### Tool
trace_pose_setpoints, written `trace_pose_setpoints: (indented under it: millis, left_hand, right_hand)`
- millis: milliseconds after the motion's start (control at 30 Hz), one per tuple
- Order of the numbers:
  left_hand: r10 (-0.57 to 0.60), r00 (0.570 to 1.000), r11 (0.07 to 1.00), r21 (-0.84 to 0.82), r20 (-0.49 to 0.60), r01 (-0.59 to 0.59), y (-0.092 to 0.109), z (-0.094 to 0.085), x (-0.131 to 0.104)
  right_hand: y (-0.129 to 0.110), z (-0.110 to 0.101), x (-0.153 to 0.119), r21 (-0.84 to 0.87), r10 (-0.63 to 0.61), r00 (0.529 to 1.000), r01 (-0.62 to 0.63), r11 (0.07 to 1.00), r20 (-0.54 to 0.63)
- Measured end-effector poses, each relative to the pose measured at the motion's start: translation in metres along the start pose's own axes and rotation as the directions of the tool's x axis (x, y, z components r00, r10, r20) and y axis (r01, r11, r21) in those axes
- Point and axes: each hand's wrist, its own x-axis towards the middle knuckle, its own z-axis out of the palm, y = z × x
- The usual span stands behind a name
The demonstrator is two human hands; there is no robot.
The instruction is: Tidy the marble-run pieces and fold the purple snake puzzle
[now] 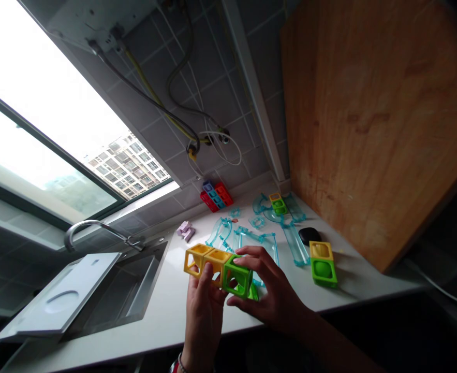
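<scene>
Above the counter's front part, a joined row of hollow cube blocks is held up: two yellow blocks (214, 255) at the left and a green block (237, 276) at the right end. My left hand (205, 305) grips the yellow blocks from below, thumb across their front. The fingers and thumb of my right hand (271, 291) close round the green block from the right. Another green piece shows partly behind it, mostly hidden by my fingers. Translucent teal track pieces (296, 243) lie on the counter behind my hands.
Right of my hands stand a yellow-and-green block pair (323, 263) and a black rounded object (309, 235). Red and blue blocks (216, 196), a smaller yellow-green stack (278, 203) and lilac pieces (186, 231) sit farther back. The sink (150, 287) with a white board (63, 295) is left; a wooden panel (368, 119) rises right.
</scene>
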Motion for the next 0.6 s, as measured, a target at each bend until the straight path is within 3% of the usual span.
trace_pose_setpoints:
  millis: [600]
  left_hand:
    - [-0.066, 0.998, 0.998, -0.004, -0.015, 0.066, -0.009, -0.012, -0.003]
  right_hand:
    - [0.003, 0.002, -0.003, 0.010, -0.024, 0.999, 0.024, 1.000, 0.035]
